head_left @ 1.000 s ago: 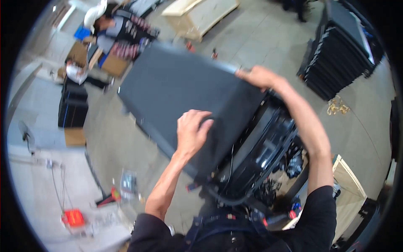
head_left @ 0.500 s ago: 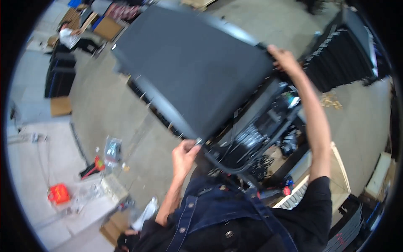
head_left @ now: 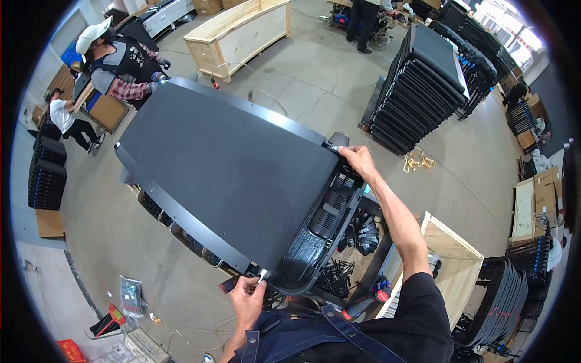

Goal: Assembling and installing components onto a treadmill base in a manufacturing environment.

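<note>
A treadmill deck with a wide black belt [head_left: 224,163] lies in front of me, with dark metal rails along both sides. At its near left corner, my left hand [head_left: 247,299] pinches a silver roller end [head_left: 264,275] between thumb and fingers. My right hand [head_left: 358,160] is closed at the near right corner, fingers curled on the silver end of the roller [head_left: 334,148] there. Between the two hands sits the uncovered motor bay [head_left: 327,212], with a black motor housing and wiring inside. The belt hides the middle of the roller.
A co-worker in a white cap [head_left: 94,33] works at the deck's far left end. Stacked black decks [head_left: 417,91] stand to the right. Wooden crates are at the back [head_left: 242,30] and near right [head_left: 454,254]. A red-and-black power tool [head_left: 366,302] lies close to my waist.
My view has swung, so the deck appears lower and further left. Both hands stay at the same two corners of the deck. The capped co-worker has come into view.
</note>
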{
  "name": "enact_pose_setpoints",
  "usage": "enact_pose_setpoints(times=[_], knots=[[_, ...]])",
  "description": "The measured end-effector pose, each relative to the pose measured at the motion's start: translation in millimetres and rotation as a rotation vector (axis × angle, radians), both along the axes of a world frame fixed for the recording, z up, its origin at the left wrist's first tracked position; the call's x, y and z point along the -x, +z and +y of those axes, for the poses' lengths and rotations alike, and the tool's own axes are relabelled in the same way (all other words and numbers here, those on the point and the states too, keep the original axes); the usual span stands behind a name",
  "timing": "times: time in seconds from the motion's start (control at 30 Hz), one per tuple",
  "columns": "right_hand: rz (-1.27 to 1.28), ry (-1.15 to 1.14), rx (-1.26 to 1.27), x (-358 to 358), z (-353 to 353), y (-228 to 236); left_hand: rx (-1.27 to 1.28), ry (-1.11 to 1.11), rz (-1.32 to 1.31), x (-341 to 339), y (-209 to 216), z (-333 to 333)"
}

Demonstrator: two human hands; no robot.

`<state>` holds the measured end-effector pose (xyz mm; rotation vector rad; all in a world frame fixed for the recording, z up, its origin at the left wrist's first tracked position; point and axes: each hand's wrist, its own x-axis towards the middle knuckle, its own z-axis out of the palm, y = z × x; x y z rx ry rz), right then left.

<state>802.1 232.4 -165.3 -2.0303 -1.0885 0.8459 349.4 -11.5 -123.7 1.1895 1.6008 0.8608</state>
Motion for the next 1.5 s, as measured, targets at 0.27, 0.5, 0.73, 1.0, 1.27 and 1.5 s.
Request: enact_pose_setpoints(times=[0.27, 0.5, 0.73, 1.0, 1.27, 1.5], knots=[[-0.002, -0.172, -0.295, -7.9, 5.2, -25.8, -0.219, -0.19, 0.281, -19.0, -8.1, 18.7], [-0.052, -0.141, -0.272, -6.6, 9.7, -34.0, -0.099, -0.101, 0.275, -25.9, 0.0, 30.6], [-0.153, -0.366, -0.833, 34.2, -73.8, -34.3, -0.147, -0.561, 0.921, -13.6, -5.1, 49.6], [-0.077, 0.214, 0.49, 151.4, -309.6, -211.2, -0.169, -0.797, 1.046, -34.9, 1.3, 71.8], [-0.364, 0.541, 0.494, 184.7, -346.9, -280.5, -0.163, -0.839, 0.954, -20.7, -2.9, 79.9], [-0.465, 0.531, 0.488, 169.1, -366.6, -288.8, -0.327, -0.959, 0.791, -0.5, -15.3, 88.3]])
